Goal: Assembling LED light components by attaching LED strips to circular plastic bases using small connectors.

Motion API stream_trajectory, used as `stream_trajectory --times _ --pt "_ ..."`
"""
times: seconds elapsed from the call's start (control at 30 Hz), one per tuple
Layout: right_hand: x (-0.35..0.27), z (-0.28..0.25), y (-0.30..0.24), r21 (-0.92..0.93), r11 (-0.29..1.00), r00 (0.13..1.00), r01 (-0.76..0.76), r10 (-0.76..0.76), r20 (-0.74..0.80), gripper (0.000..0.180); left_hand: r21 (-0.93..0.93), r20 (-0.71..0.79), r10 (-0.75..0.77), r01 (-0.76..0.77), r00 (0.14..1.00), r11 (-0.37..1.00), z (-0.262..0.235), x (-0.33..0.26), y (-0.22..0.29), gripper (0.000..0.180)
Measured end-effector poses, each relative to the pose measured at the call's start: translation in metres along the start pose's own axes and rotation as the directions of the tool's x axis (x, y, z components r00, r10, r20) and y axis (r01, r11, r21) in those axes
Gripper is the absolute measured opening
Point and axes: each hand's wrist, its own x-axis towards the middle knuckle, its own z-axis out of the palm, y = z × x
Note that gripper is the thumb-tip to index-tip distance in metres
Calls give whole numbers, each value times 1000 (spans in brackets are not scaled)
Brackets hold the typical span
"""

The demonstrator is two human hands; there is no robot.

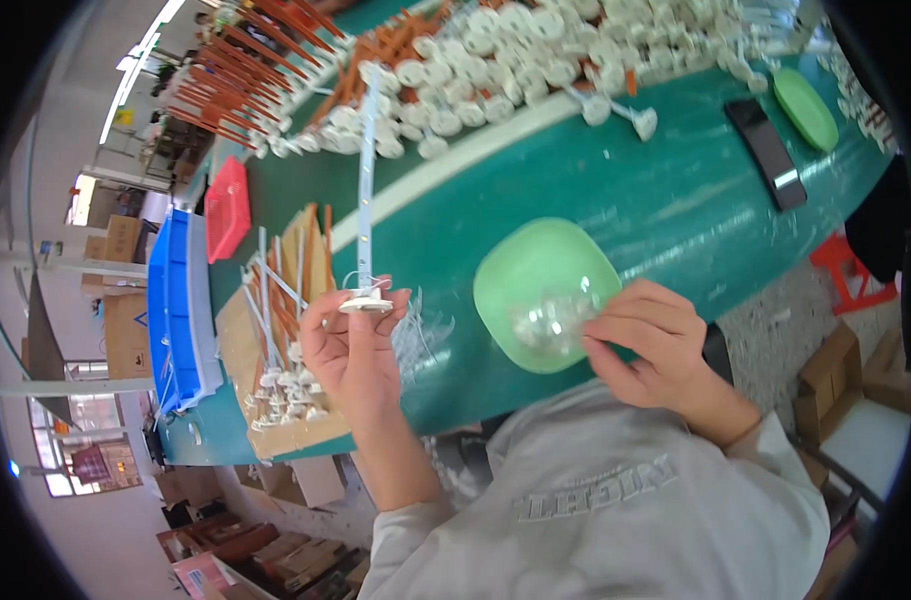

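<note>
My left hand point(358, 350) grips the round white base of an LED strip stick point(366, 190), which stands upright above my fingers with thin wires looping near its base. Over the right rim of a light green bowl point(531, 255), my right hand point(651, 335) has its thumb and fingertips pinched together at small clear, shiny pieces point(551, 322) inside. Whether one of these pieces is between the fingertips is too small to tell. To the left of my left hand, several similar sticks with white bases point(284, 390) lie on brown cardboard point(238, 340).
A large heap of white-based sticks point(496, 60) covers the far side of the green table point(426, 240). A red tray point(228, 208) and a blue bin point(176, 310) stand at the left. At the right lie a dark phone-like slab point(766, 155) and a green dish point(806, 108).
</note>
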Motion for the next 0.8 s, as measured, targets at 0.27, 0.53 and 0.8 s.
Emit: stream_trajectory --times 0.27,0.53,0.8 --pt "-22 22 -5 104 993 997 65 -60 -51 28 -116 13 -107 107 994 987 36 -70 -29 17" --pt "-31 30 -21 58 958 937 280 -260 -235 33 261 446 212 -353 869 898 48 -106 -32 23" --pt "-34 22 -22 21 958 949 288 -282 -143 28 316 499 122 -311 858 896 49 -106 -25 19"
